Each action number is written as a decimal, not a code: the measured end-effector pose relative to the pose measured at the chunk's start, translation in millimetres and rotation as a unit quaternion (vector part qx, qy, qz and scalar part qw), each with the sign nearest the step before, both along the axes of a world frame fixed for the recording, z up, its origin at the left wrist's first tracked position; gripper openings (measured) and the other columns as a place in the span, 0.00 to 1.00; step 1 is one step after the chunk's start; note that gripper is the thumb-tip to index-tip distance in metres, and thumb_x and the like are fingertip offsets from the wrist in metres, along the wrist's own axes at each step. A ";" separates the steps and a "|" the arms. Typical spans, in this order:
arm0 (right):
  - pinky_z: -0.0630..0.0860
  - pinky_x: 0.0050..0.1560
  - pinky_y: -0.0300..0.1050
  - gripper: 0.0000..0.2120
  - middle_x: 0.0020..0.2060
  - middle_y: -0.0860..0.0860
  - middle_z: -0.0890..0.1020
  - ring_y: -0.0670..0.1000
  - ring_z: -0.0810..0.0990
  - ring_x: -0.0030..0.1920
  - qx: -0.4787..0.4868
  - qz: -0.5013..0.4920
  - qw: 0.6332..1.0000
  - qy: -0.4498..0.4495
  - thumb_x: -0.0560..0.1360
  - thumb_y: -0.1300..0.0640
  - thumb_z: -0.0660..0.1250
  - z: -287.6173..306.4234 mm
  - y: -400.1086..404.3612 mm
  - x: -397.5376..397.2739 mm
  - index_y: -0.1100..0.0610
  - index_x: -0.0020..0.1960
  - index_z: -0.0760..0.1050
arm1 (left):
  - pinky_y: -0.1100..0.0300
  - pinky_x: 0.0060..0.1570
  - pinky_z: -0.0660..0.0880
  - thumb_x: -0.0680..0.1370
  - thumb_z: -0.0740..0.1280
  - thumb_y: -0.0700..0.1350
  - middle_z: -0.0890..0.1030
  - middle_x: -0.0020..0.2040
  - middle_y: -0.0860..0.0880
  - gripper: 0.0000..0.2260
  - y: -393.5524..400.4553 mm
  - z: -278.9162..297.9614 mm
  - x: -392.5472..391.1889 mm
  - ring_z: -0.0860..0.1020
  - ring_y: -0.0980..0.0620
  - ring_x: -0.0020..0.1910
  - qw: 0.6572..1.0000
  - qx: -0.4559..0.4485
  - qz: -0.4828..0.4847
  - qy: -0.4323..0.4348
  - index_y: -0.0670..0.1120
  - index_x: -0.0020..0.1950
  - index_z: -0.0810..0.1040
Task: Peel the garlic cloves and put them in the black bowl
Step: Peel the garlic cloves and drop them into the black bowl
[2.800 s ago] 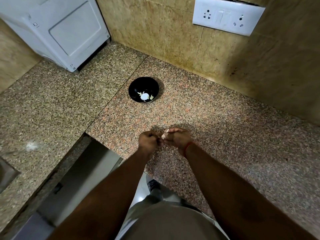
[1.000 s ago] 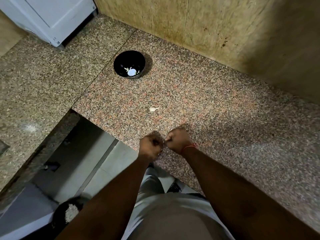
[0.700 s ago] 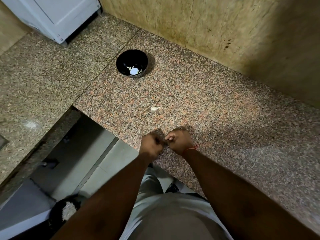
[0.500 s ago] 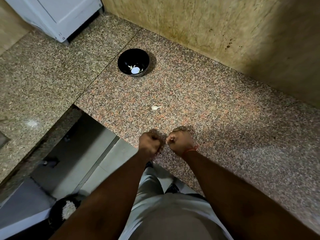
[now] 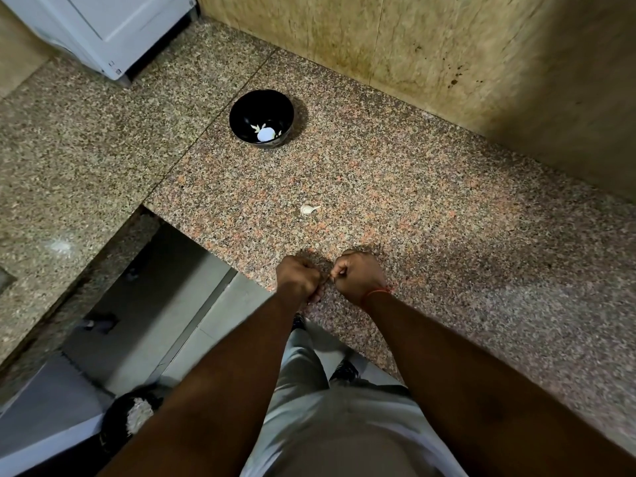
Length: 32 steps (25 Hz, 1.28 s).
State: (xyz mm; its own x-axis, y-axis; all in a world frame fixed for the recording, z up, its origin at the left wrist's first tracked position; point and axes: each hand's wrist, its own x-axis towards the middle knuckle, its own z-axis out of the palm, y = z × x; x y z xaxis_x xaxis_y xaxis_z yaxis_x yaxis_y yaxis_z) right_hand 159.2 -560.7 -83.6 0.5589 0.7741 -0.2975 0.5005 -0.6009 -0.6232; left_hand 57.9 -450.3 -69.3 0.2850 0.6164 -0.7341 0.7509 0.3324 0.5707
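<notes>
- Black bowl [image 5: 261,118] sits at 11 o'clock on the bench [image 5: 430,208], white pieces inside.
- Your left hand [image 5: 298,277]: fingers curled; contents hidden.
- Loose garlic clove [image 5: 308,209] lies at 12 o'clock.
- Your right hand [image 5: 358,277]: fingers pinched together; contents unclear.

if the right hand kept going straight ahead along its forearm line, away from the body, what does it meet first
Probably the small white garlic clove lying on the speckled granite counter, just beyond the right hand. The black bowl lies farther along and more to the left. Depth is hard to judge.
</notes>
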 end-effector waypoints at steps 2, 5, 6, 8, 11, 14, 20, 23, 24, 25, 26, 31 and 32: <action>0.81 0.46 0.44 0.08 0.37 0.44 0.83 0.45 0.80 0.39 -0.008 0.001 1.000 -0.002 0.71 0.62 0.71 1.0 0.8 -0.2 0.51 0.38 0.83 | 0.55 0.23 0.76 0.75 0.75 0.33 0.82 0.29 0.38 0.05 1.3 -1.0 1.4 0.77 0.46 0.20 1.000 0.008 -0.012 0.013 0.33 0.40 0.84; 0.80 0.47 0.43 0.07 0.37 0.44 0.83 0.46 0.80 0.39 -0.016 0.010 1.000 -0.007 0.72 0.62 0.71 1.7 1.4 1.2 0.52 0.39 0.84 | 0.56 0.24 0.76 0.75 0.76 0.34 0.82 0.29 0.39 0.06 2.3 -0.1 3.9 0.77 0.47 0.20 0.999 0.019 -0.038 0.022 0.34 0.39 0.84; 0.80 0.47 0.42 0.07 0.37 0.44 0.83 0.45 0.80 0.38 -0.016 0.010 1.000 -0.008 0.72 0.63 0.71 2.1 2.0 1.5 0.52 0.39 0.84 | 0.56 0.25 0.76 0.75 0.76 0.35 0.82 0.29 0.39 0.06 2.9 0.3 4.1 0.77 0.47 0.21 0.998 0.021 -0.050 0.025 0.34 0.39 0.84; 0.80 0.47 0.41 0.07 0.37 0.45 0.84 0.45 0.80 0.38 -0.012 0.010 1.000 -0.007 0.72 0.62 0.71 3.1 3.1 1.4 0.53 0.39 0.84 | 0.57 0.24 0.75 0.75 0.77 0.36 0.83 0.30 0.39 0.06 4.2 -0.3 1.2 0.78 0.47 0.21 0.998 0.015 -0.051 0.020 0.35 0.40 0.84; 0.82 0.47 0.43 0.07 0.37 0.45 0.85 0.44 0.82 0.38 -0.008 -0.003 1.000 0.014 0.72 0.62 0.71 2.5 1.8 0.9 0.52 0.39 0.85 | 0.52 0.29 0.79 0.76 0.74 0.33 0.84 0.33 0.37 0.03 3.6 -0.2 -9.3 0.79 0.45 0.25 0.999 -0.017 -0.042 -0.024 0.35 0.43 0.84; 0.84 0.48 0.47 0.08 0.37 0.43 0.85 0.43 0.83 0.40 0.014 -0.035 0.997 0.061 0.72 0.63 0.71 3.5 -2.5 1.0 0.51 0.39 0.84 | 0.54 0.27 0.79 0.77 0.72 0.31 0.83 0.36 0.35 0.03 0.4 4.3 -20.2 0.80 0.44 0.26 0.994 -0.054 -0.032 -0.091 0.33 0.51 0.82; 0.83 0.45 0.43 0.05 0.37 0.46 0.86 0.46 0.84 0.39 0.065 -0.073 0.985 0.140 0.71 0.64 0.74 26.5 0.8 1.6 0.55 0.41 0.85 | 0.54 0.24 0.76 0.78 0.69 0.28 0.81 0.39 0.28 0.05 -3.1 17.5 -20.5 0.78 0.44 0.26 0.987 -0.058 0.001 -0.153 0.27 0.53 0.78; 0.82 0.44 0.37 0.07 0.39 0.46 0.87 0.46 0.85 0.41 0.080 -0.107 0.976 0.175 0.69 0.66 0.77 42.2 2.5 5.8 0.55 0.43 0.86 | 0.54 0.25 0.76 0.78 0.70 0.29 0.81 0.39 0.28 0.04 -1.8 26.7 -19.4 0.79 0.43 0.28 0.982 -0.033 -0.014 -0.184 0.27 0.49 0.79; 0.81 0.43 0.35 0.08 0.39 0.46 0.87 0.45 0.86 0.41 0.088 -0.119 0.972 0.185 0.69 0.67 0.77 47.9 3.0 7.5 0.56 0.43 0.86 | 0.53 0.26 0.77 0.78 0.70 0.30 0.82 0.40 0.28 0.04 -1.4 30.2 -18.2 0.79 0.42 0.30 0.981 -0.024 -0.017 -0.191 0.27 0.48 0.79; 0.80 0.42 0.32 0.08 0.40 0.45 0.87 0.44 0.86 0.42 0.096 -0.131 0.968 0.192 0.69 0.67 0.78 54.3 3.5 8.8 0.56 0.44 0.86 | 0.52 0.28 0.77 0.78 0.71 0.30 0.82 0.39 0.29 0.04 -0.9 32.4 -16.0 0.79 0.42 0.31 0.980 -0.018 -0.012 -0.196 0.28 0.48 0.80; 0.80 0.40 0.31 0.08 0.41 0.46 0.87 0.44 0.86 0.42 0.101 -0.143 0.964 0.199 0.69 0.68 0.78 59.9 4.0 10.1 0.57 0.45 0.86 | 0.51 0.30 0.77 0.77 0.72 0.31 0.83 0.38 0.31 0.04 -0.7 36.3 -14.2 0.80 0.41 0.31 0.981 -0.008 -0.008 -0.195 0.29 0.47 0.80; 0.80 0.38 0.33 0.09 0.40 0.47 0.87 0.43 0.85 0.38 0.119 -0.149 0.962 0.195 0.71 0.69 0.77 77.5 5.8 13.6 0.57 0.46 0.86 | 0.52 0.31 0.79 0.77 0.74 0.37 0.84 0.35 0.38 0.05 6.4 55.4 -8.0 0.81 0.42 0.28 0.979 0.072 -0.052 -0.184 0.36 0.42 0.84; 0.81 0.40 0.33 0.09 0.41 0.46 0.87 0.42 0.86 0.39 0.123 -0.142 0.965 0.182 0.71 0.69 0.77 79.3 7.3 14.5 0.56 0.46 0.86 | 0.52 0.29 0.78 0.77 0.73 0.36 0.84 0.33 0.38 0.06 7.7 60.6 -5.8 0.80 0.43 0.26 0.979 0.072 -0.059 -0.184 0.35 0.42 0.84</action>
